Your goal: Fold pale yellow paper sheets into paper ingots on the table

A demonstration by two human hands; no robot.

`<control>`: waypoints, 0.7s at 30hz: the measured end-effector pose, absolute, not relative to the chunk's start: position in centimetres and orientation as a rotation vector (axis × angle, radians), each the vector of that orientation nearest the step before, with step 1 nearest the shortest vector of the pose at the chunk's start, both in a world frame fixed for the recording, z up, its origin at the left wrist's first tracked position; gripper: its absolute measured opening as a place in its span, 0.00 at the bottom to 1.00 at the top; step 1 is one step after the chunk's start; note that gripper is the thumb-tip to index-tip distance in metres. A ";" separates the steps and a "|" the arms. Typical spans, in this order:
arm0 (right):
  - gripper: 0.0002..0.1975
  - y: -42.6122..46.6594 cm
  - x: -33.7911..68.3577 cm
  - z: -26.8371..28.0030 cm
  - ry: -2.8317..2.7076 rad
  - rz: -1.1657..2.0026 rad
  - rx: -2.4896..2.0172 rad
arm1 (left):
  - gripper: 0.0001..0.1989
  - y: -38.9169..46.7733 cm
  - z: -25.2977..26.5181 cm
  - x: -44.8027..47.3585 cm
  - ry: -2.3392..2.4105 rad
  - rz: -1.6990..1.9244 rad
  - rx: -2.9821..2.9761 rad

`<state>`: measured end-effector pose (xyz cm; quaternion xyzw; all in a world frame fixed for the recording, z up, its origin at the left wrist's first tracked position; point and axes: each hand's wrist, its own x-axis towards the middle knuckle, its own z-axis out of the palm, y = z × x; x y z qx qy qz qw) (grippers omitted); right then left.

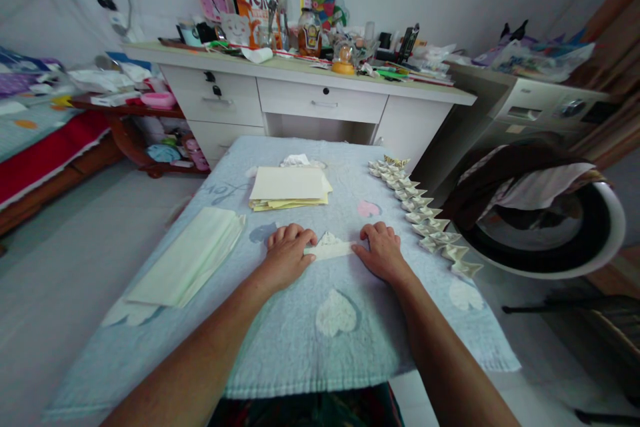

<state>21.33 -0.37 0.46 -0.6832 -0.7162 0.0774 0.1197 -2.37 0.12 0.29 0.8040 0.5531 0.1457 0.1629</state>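
A partly folded piece of pale paper (330, 250) lies on the cloth-covered table, a long flat band with a small peak on its far edge. My left hand (290, 250) pinches its left end between thumb and curled fingers. At the right end, my right hand (381, 249) has its thumb against the band and its fingers bent over the edge. Beyond the hands sits a stack of cream and yellow paper sheets (289, 185). To the left is a pile of pale green paper (187, 257). Folded paper boats (420, 213) stand in a row along the right side.
The table wears a light blue cloth (310, 347) with heart patterns. Behind it stands a white desk (320, 103) crowded with jars and bags. A washing machine (530, 200) with clothes in its open door is at right, a bed (45, 153) at far left.
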 end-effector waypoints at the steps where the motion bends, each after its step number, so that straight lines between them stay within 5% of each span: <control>1: 0.12 -0.3 21.4 0.5 -2.088 0.242 -2.000 | 0.13 0.2 0.3 -2.3 1.561 0.443 2.305; 8: 0.06 0.3 21.9 0.6 -1.969 0.446 -1.861 | 0.17 0.6 0.0 -2.3 1.174 0.518 2.429; 16: 0.15 -0.4 21.1 0.8 -2.205 0.545 -1.582 | 0.17 0.6 0.0 -2.2 1.148 0.527 2.438; 21: 0.12 -0.4 20.7 0.8 -2.221 0.497 -1.574 | 0.18 0.7 -0.1 -2.1 1.167 0.547 2.420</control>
